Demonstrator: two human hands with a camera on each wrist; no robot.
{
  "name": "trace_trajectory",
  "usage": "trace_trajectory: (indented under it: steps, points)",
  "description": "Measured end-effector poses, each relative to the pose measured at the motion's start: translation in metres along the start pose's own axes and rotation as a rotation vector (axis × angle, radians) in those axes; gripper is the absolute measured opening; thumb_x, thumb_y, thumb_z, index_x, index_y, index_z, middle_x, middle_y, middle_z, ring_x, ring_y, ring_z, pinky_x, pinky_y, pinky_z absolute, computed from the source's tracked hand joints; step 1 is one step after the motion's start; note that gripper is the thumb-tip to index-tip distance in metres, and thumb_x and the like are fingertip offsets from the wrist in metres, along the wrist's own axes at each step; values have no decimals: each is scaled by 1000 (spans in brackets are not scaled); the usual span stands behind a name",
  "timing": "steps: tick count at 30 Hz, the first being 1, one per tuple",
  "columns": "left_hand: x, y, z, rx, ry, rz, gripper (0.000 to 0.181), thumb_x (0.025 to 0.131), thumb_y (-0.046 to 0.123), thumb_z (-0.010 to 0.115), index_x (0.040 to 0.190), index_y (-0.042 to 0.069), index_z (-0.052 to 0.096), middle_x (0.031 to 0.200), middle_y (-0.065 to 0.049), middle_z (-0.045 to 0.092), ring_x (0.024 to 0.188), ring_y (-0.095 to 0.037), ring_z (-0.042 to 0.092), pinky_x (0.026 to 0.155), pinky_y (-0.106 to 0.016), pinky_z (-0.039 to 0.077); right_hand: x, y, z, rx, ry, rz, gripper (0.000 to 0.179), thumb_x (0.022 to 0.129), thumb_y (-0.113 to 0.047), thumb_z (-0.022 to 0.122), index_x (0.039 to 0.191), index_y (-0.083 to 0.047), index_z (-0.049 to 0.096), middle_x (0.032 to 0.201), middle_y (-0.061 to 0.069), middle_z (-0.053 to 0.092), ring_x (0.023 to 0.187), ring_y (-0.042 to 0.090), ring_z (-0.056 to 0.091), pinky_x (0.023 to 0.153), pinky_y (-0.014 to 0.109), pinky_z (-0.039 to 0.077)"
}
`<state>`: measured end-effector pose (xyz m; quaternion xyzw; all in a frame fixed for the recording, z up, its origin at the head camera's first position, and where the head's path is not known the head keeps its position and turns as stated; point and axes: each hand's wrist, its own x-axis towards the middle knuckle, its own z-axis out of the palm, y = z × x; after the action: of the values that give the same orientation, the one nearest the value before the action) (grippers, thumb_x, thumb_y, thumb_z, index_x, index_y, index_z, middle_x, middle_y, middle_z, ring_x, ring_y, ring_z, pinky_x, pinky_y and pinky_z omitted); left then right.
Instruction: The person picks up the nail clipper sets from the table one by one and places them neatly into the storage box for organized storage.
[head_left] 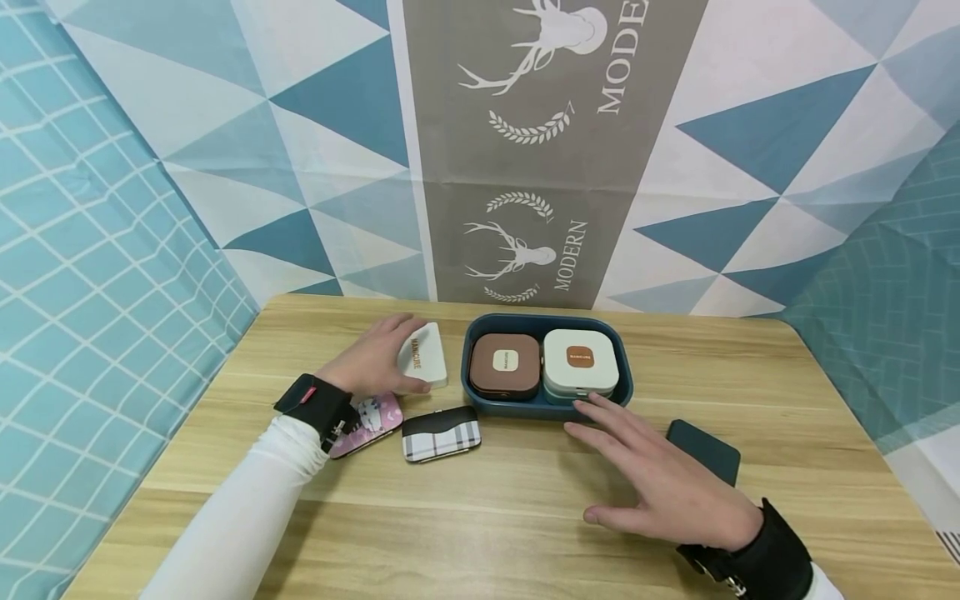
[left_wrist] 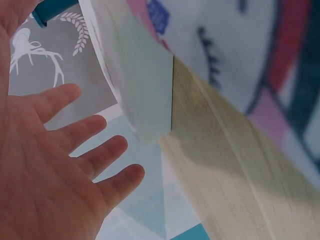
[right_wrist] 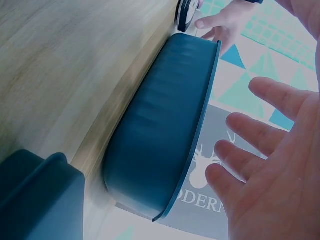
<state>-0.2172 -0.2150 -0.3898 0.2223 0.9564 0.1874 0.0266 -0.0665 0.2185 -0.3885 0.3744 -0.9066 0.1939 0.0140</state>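
My left hand [head_left: 378, 354] reaches over a white case lettered MANICURE [head_left: 426, 358] at the left of the table. In the left wrist view its fingers [left_wrist: 107, 155] are spread beside the pale edge of that case [left_wrist: 150, 95]. Under the left wrist lies a pink patterned case [head_left: 382, 417], and a black and plaid case [head_left: 441, 439] lies to its right. My right hand [head_left: 652, 475] hovers in front of the blue tray [head_left: 517, 409], fingers apart and holding nothing. Inside the tray sit a brown case [head_left: 487, 375] and a white case with an orange label [head_left: 558, 375].
A dark teal case [head_left: 705, 450] lies on the wooden table [head_left: 480, 533] just beyond my right wrist. Behind the table hangs a patterned cloth [head_left: 352, 183] with deer motifs, and a light blue gridded cloth [head_left: 90, 275] covers the left side.
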Motion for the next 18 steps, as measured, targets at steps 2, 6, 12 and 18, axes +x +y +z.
trace_trajectory:
  steps: [2, 6, 12, 18]
  points:
    - [1, 0, 0, -2, -10, -5, 109, 73, 42, 97, 162, 9, 43, 165, -23, 37, 149, -47, 34, 117, -66, 36, 0, 0, 0, -2, -2, 3, 96, 88, -55, 84, 166, -38, 32, 176, -7, 17, 161, 23, 20, 112, 55, 47]
    - [4, -1, 0, 9, -38, -13, 111, 74, 43, 96, 163, 8, 41, 167, -23, 34, 152, -48, 30, 118, -66, 33, 0, -1, 1, -2, -1, 4, 96, 88, -55, 84, 166, -38, 32, 176, -7, 18, 161, 24, 20, 112, 55, 47]
    - [8, -2, 1, 13, -65, -17, 113, 74, 43, 96, 163, 3, 38, 168, -24, 32, 153, -49, 29, 119, -66, 32, -1, -2, 1, -2, 0, 6, 95, 88, -55, 84, 166, -37, 33, 175, -5, 20, 161, 24, 20, 112, 56, 46]
    - [8, -3, 2, 21, -72, -14, 113, 74, 42, 95, 163, 2, 38, 167, -24, 32, 153, -49, 28, 120, -66, 31, 0, -2, 0, -4, 1, 3, 95, 88, -56, 84, 166, -37, 33, 176, -7, 19, 161, 24, 21, 111, 55, 47]
